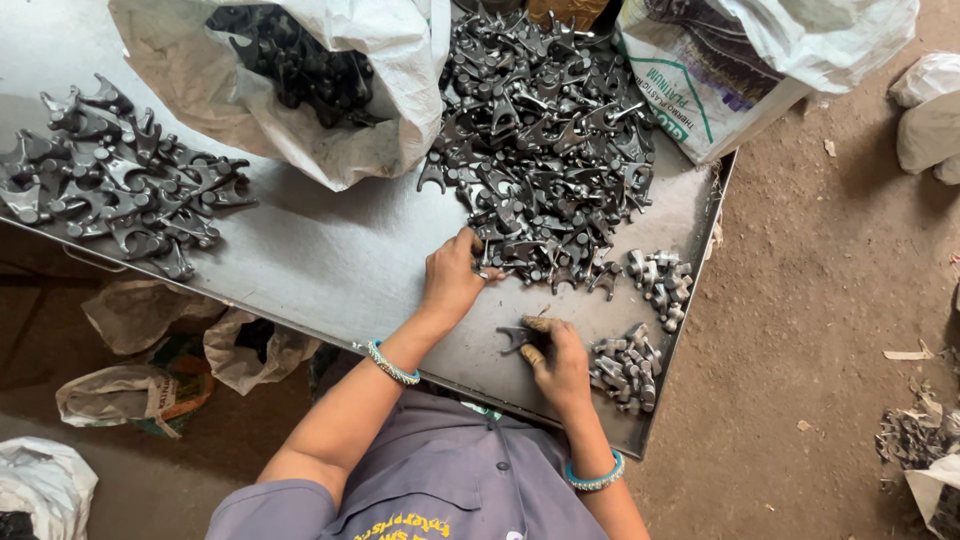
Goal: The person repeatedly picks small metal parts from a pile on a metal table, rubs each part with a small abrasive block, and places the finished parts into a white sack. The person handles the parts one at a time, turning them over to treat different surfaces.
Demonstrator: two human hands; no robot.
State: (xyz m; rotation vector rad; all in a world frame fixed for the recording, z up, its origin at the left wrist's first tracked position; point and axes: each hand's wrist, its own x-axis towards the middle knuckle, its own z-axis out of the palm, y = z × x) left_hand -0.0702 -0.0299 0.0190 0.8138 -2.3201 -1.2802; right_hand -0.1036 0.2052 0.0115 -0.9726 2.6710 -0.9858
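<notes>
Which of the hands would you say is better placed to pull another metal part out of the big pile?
Probably the left hand: its fingers already rest on the near edge of the big pile. The right hand sits nearer the person, holding a forked part beside a small sorted heap.

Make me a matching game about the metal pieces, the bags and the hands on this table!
Things:
1. Left hand
2. Right hand
3. Open white sack
4. Small neat cluster of parts

Places or states:
A. Lies on the metal table with dark parts showing in its mouth
B. Rests at the near edge of the big pile of dark parts
C. Sits just right of the right hand
D. Holds one forked dark part in its fingers

Pairs: 1-B, 2-D, 3-A, 4-C
</notes>
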